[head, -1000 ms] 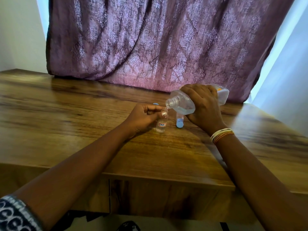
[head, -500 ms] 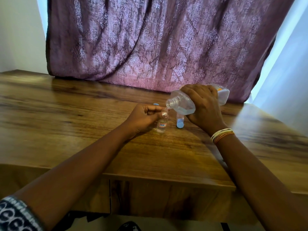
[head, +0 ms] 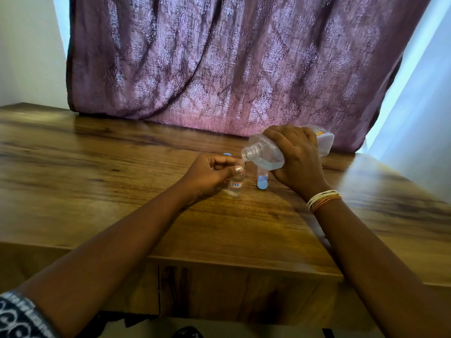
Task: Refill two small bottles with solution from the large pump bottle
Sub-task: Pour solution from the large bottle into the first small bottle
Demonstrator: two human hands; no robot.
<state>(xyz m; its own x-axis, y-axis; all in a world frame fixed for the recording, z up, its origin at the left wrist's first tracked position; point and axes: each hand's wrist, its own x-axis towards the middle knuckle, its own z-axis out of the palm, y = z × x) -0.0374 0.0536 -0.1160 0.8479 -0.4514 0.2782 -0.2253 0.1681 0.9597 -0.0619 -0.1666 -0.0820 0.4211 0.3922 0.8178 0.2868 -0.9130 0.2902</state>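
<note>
Under both hands, a wooden table [head: 102, 191] spans the view. Right hand [head: 296, 162] grips the large bottle [head: 266, 154], tilted neck-down toward the left hand, its open mouth touching the small bottle [head: 235, 185]. Left hand [head: 210, 174] pinches that small bottle upright on the table. A second small bottle [head: 262, 180], blue-capped, lies just below the right hand.

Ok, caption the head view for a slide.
Right hand tips large bottle over small bottle steadied by left hand.
</note>
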